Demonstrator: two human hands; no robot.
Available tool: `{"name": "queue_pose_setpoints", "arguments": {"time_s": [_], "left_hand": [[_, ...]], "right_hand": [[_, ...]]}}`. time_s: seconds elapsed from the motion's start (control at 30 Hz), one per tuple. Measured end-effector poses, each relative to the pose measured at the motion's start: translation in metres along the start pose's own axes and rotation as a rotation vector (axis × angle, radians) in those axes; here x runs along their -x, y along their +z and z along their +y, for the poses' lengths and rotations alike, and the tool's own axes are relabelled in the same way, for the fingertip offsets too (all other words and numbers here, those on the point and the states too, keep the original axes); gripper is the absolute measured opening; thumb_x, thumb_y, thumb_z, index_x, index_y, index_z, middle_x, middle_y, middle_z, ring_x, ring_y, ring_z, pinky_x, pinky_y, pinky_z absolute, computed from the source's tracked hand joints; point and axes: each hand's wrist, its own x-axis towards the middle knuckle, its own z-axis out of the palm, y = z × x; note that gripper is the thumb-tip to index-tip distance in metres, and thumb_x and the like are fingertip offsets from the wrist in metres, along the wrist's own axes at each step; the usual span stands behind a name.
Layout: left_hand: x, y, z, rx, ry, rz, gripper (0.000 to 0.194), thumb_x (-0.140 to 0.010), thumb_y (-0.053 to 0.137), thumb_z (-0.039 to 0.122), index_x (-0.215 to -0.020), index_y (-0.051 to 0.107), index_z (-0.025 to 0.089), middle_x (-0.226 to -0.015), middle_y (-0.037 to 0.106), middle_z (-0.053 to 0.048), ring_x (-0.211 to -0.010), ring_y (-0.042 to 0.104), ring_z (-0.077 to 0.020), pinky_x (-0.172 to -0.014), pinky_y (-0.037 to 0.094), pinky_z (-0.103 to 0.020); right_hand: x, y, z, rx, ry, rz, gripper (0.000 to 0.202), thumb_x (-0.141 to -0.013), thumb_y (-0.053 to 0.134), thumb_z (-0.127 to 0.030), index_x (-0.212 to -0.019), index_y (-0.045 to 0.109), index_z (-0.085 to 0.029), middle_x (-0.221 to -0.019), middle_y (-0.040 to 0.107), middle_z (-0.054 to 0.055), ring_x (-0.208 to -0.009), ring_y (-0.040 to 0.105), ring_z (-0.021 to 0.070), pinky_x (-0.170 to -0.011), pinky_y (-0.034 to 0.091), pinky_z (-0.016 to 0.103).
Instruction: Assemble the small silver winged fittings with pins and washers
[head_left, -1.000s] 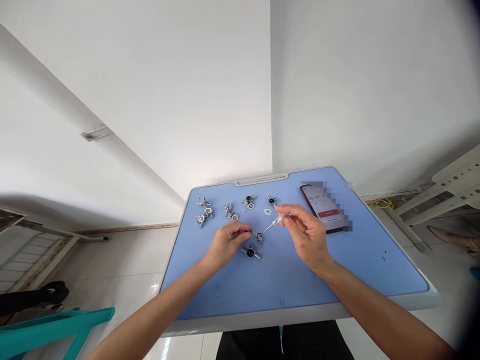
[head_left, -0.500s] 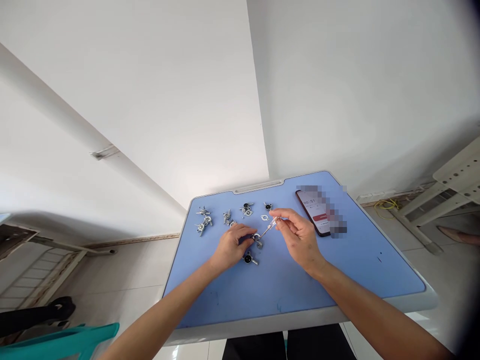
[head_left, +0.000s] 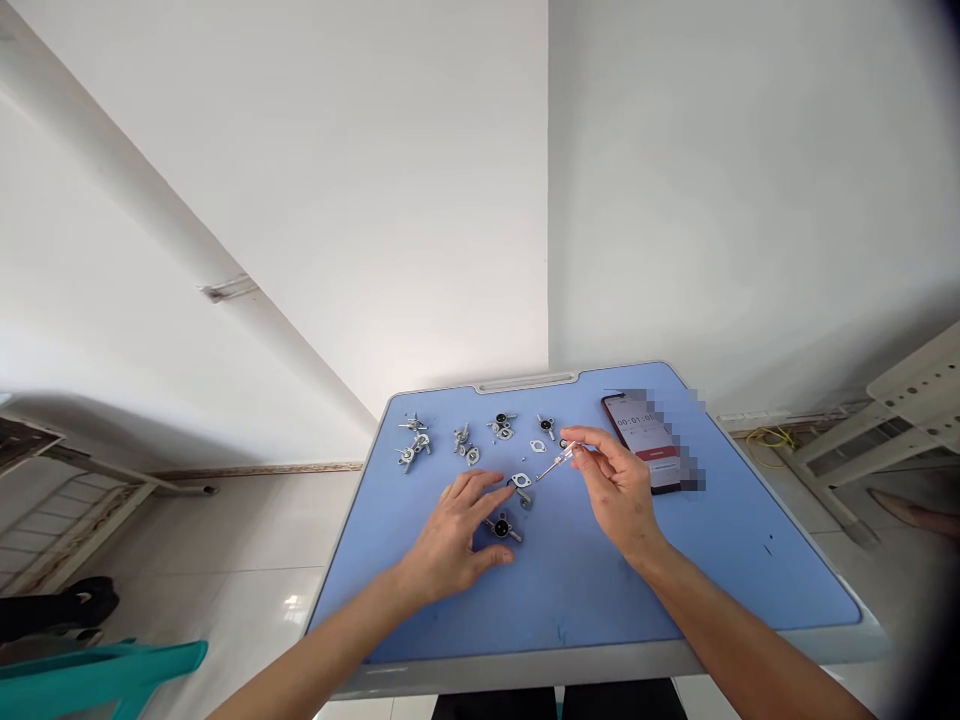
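Note:
My right hand (head_left: 613,490) pinches the clear handle of a small screwdriver (head_left: 556,463), its shaft slanting down to the left. Near the tip lies a flat metal flange plate (head_left: 521,481) with a small metal lever (head_left: 526,499) against its lower edge. Fingers spread, my left hand (head_left: 456,528) hovers over the table with nothing gripped, its index fingertip close to the plate. Between thumb and index sits a metal valve body (head_left: 502,527) with a round black face, partly covered by the fingers. Whether a screw is on the screwdriver tip, I cannot tell.
Several metal valve parts (head_left: 415,450) stand in groups along the back of the blue table (head_left: 600,600). Another loose plate (head_left: 538,446) and valve body (head_left: 545,426) lie behind the screwdriver. A phone (head_left: 641,440) showing a timer lies right. A teal stool (head_left: 112,668) stands lower left.
My left hand has let go of the plate and lever and opened out. The screwdriver has lifted off the plate and moved slightly right. The camera view has shifted a little.

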Motion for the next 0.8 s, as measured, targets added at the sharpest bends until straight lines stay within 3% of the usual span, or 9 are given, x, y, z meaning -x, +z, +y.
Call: {"name": "queue_pose_setpoints", "arguments": {"time_s": [0.17,0.27,0.4,0.5,0.57,0.67,0.73,0.8], "left_hand": [[-0.033,0.02,-0.008,-0.043,0.085,-0.049,0.078,-0.086,0.062,0.064,-0.15,0.041,0.024,-0.155,0.038,-0.017,-0.146,0.028,-0.0398,-0.114,0.035,-0.064],[-0.052,0.025,-0.012,-0.027,0.142,-0.052,0.068,-0.089,0.06,0.06,-0.144,0.049,0.021,-0.149,0.047,-0.017,-0.142,0.035,-0.037,-0.113,0.038,-0.057],[-0.068,0.031,-0.015,0.0,0.172,0.002,0.03,-0.097,0.059,0.041,-0.117,0.069,0.021,-0.13,0.063,-0.012,-0.127,0.052,-0.0295,-0.105,0.046,-0.046],[-0.071,0.031,-0.014,-0.002,0.173,0.068,0.024,-0.094,0.064,0.039,-0.106,0.073,0.02,-0.123,0.067,-0.011,-0.117,0.058,-0.0277,-0.097,0.05,-0.043],[-0.064,0.022,-0.017,-0.024,0.187,0.141,0.029,-0.092,0.067,0.043,-0.109,0.072,0.021,-0.125,0.066,-0.012,-0.117,0.058,-0.0287,-0.095,0.05,-0.043],[-0.042,-0.011,-0.031,-0.121,0.105,0.316,0.023,-0.096,0.061,0.035,-0.114,0.069,0.024,-0.125,0.066,-0.011,-0.118,0.057,-0.0276,-0.096,0.048,-0.045],[-0.026,-0.038,-0.049,-0.202,-0.129,0.466,0.019,-0.095,0.061,0.027,-0.112,0.069,0.024,-0.12,0.068,-0.009,-0.114,0.057,-0.0261,-0.097,0.048,-0.045],[-0.016,-0.059,-0.068,-0.318,-0.39,0.437,0.022,-0.09,0.067,0.025,-0.112,0.068,0.024,-0.121,0.068,-0.007,-0.116,0.056,-0.0271,-0.097,0.048,-0.045]], "right_hand": [[-0.003,-0.003,0.0,0.005,0.022,0.03,0.02,-0.091,0.06,-0.033,-0.102,0.074,-0.025,-0.102,0.074,0.004,-0.078,0.068,0.0169,-0.074,0.058,0.032],[-0.004,-0.004,0.001,0.008,0.017,0.032,0.021,-0.09,0.061,-0.036,-0.103,0.074,-0.025,-0.104,0.074,0.005,-0.083,0.069,0.0186,-0.077,0.059,0.033],[-0.005,-0.005,0.002,0.042,0.017,0.03,0.022,-0.088,0.064,-0.039,-0.102,0.075,-0.025,-0.102,0.075,0.005,-0.081,0.07,0.0191,-0.079,0.061,0.035],[-0.005,-0.005,0.002,0.079,0.008,0.017,0.024,-0.088,0.064,-0.042,-0.102,0.075,-0.026,-0.102,0.075,0.005,-0.08,0.071,0.0194,-0.077,0.062,0.034],[-0.005,-0.005,0.003,0.105,0.011,0.032,0.025,-0.087,0.064,-0.044,-0.101,0.075,-0.026,-0.101,0.075,0.005,-0.079,0.071,0.0196,-0.076,0.062,0.033],[-0.004,-0.005,0.004,0.128,0.032,0.054,0.028,-0.086,0.064,-0.046,-0.102,0.075,-0.026,-0.103,0.076,0.005,-0.076,0.072,0.019,-0.073,0.063,0.033],[-0.002,-0.003,0.004,0.129,0.023,0.043,0.028,-0.087,0.064,-0.046,-0.103,0.075,-0.027,-0.104,0.076,0.005,-0.076,0.072,0.019,-0.073,0.062,0.033],[0.0,-0.002,0.003,0.124,-0.006,-0.002,0.026,-0.088,0.062,-0.044,-0.102,0.075,-0.027,-0.103,0.076,0.004,-0.077,0.072,0.0191,-0.072,0.062,0.032]]}}
